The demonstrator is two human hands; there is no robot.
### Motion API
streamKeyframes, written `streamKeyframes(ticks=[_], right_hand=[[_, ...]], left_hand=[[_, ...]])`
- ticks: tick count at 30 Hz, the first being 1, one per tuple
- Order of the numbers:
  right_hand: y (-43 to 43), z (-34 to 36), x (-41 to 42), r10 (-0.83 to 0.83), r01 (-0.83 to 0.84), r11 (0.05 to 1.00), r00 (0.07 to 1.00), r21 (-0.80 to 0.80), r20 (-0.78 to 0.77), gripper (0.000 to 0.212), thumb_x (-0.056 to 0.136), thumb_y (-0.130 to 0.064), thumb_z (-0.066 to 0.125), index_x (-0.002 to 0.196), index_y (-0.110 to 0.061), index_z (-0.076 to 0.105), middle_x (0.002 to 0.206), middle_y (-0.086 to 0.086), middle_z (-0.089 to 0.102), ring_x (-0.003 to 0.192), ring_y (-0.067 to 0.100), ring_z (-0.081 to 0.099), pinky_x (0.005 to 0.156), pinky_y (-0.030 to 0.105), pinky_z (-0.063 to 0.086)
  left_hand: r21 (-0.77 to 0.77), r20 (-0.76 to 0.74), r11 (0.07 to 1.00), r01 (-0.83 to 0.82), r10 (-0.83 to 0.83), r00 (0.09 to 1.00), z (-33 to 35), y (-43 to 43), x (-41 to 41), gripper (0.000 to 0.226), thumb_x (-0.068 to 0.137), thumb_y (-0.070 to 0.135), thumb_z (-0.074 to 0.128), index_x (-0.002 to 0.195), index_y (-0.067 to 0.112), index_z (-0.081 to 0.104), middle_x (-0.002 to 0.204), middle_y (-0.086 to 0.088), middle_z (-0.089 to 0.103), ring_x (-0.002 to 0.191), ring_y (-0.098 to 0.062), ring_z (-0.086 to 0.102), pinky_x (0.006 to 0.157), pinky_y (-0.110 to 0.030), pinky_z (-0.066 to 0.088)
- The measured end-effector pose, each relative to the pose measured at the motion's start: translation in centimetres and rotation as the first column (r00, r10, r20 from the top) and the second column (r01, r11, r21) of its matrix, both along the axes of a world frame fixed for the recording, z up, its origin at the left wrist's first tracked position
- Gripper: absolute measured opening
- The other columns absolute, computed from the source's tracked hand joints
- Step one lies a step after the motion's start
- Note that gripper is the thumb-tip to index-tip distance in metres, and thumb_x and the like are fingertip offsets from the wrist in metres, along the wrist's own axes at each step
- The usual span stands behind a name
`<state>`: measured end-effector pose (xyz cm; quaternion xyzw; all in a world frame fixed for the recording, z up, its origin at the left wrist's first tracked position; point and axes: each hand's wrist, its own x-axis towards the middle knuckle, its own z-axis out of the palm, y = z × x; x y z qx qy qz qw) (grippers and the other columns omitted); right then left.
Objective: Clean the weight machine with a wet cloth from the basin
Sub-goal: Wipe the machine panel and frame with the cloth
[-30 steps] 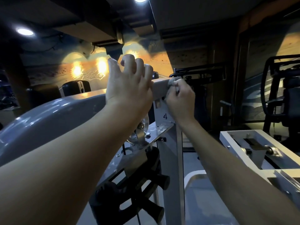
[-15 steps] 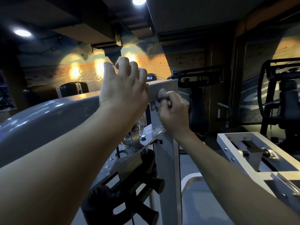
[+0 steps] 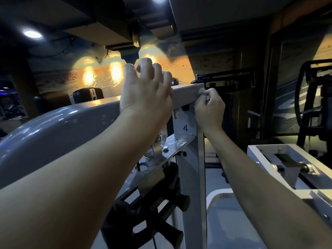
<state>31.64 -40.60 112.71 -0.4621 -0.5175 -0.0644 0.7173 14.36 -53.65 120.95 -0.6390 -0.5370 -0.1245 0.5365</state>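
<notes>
Cloth in right hand, shifted rightward

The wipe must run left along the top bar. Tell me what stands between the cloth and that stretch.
The left hand: it rests on the top bar just left of the cloth, which the right hand grips at the bar's right end. Only a short bare stretch separates them.

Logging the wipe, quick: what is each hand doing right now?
Left hand: open, resting on the beam, holding nothing.
Right hand: gripping the cloth at the beam's end.
</notes>
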Motion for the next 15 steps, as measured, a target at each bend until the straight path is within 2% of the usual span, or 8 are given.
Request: streamKeyframes(ticks=[4, 5, 8, 10, 12, 13, 15], right_hand=[[-2.2, -2.0, -1.7, 0.061, -0.091, 0.99, 0.968, 0.111, 0.242, 0.013, 0.097, -0.005, 0.05, 0.085, -0.009, 0.055, 0.076, 0.007, 0.055, 0.071, 0.024, 0.051, 0.062, 0.039, 0.042], [-1.7, -1.9, -1.1, 0.056, -0.079, 0.993, 0.97, 0.09, 0.236, 0.015, 0.097, -0.006, 0.05, 0.084, -0.012, 0.054, 0.077, 0.007, 0.056, 0.072, 0.023, 0.052, 0.062, 0.041, 0.044], [-0.6, -0.4, 0.6, 0.034, -0.031, 0.997, 0.999, -0.071, 0.037, 0.021, 0.096, -0.019, 0.045, 0.078, -0.028, 0.05, 0.078, 0.003, 0.06, 0.074, 0.023, 0.059, 0.066, 0.05, 0.052], [-1.5, -0.5, -0.9, 0.064, -0.064, 0.998, 0.995, 0.005, 0.079, 0.018, 0.097, -0.015, 0.047, 0.082, -0.023, 0.053, 0.079, 0.004, 0.058, 0.073, 0.022, 0.056, 0.064, 0.039, 0.049], [-2.9, -1.2, -2.4, 0.078, -0.11, 0.984, 0.973, 0.138, 0.219, 0.014, 0.097, -0.003, 0.051, 0.086, -0.011, 0.056, 0.078, 0.002, 0.052, 0.071, 0.019, 0.048, 0.062, 0.023, 0.038], [-2.6, -1.3, -2.3, 0.051, -0.099, 0.977, 0.967, 0.186, 0.249, 0.013, 0.096, 0.0, 0.051, 0.087, -0.008, 0.056, 0.078, 0.0, 0.05, 0.071, 0.017, 0.045, 0.062, 0.02, 0.035], [-0.9, -0.2, -1.0, -0.004, -0.022, 0.987, 0.987, 0.159, 0.161, 0.017, 0.097, -0.003, 0.05, 0.083, -0.011, 0.054, 0.077, -0.003, 0.05, 0.071, 0.017, 0.046, 0.063, 0.027, 0.039]], left_hand=[[0.015, -0.006, 1.0, -0.014, 0.014, 1.0, -0.1, 0.1, -0.1, 0.048, 0.106, 0.038, 0.026, 0.14, 0.007, 0.038, 0.138, -0.02, 0.044, 0.13, -0.039, 0.038, 0.101, -0.053, 0.038], [0.015, -0.007, 1.0, -0.012, 0.012, 1.0, -0.1, 0.2, -0.1, 0.048, 0.105, 0.038, 0.026, 0.14, 0.007, 0.038, 0.139, -0.02, 0.044, 0.131, -0.039, 0.038, 0.101, -0.053, 0.038], [-0.004, 0.002, 1.0, -0.003, 0.003, 1.0, -0.1, 0.0, 0.1, 0.047, 0.105, 0.039, 0.026, 0.14, 0.008, 0.038, 0.138, -0.019, 0.044, 0.131, -0.038, 0.038, 0.101, -0.052, 0.038], [-0.014, 0.006, 1.0, -0.012, 0.012, 1.0, 0.0, -0.2, 0.2, 0.047, 0.105, 0.038, 0.026, 0.14, 0.008, 0.037, 0.139, -0.02, 0.043, 0.132, -0.038, 0.037, 0.102, -0.052, 0.037], [-0.014, -0.003, 1.0, -0.022, 0.022, 1.0, -0.1, -0.3, 0.2, 0.047, 0.105, 0.038, 0.025, 0.139, 0.007, 0.036, 0.139, -0.021, 0.042, 0.132, -0.038, 0.036, 0.102, -0.052, 0.037], [-0.008, -0.007, 1.0, -0.02, 0.02, 1.0, -0.1, -0.4, 0.2, 0.047, 0.105, 0.038, 0.025, 0.139, 0.007, 0.035, 0.14, -0.021, 0.042, 0.132, -0.038, 0.036, 0.102, -0.053, 0.037], [-0.011, -0.004, 1.0, -0.01, 0.01, 1.0, -0.1, -0.5, 0.2, 0.047, 0.106, 0.038, 0.026, 0.139, 0.007, 0.034, 0.14, -0.021, 0.041, 0.132, -0.038, 0.036, 0.103, -0.054, 0.036]])
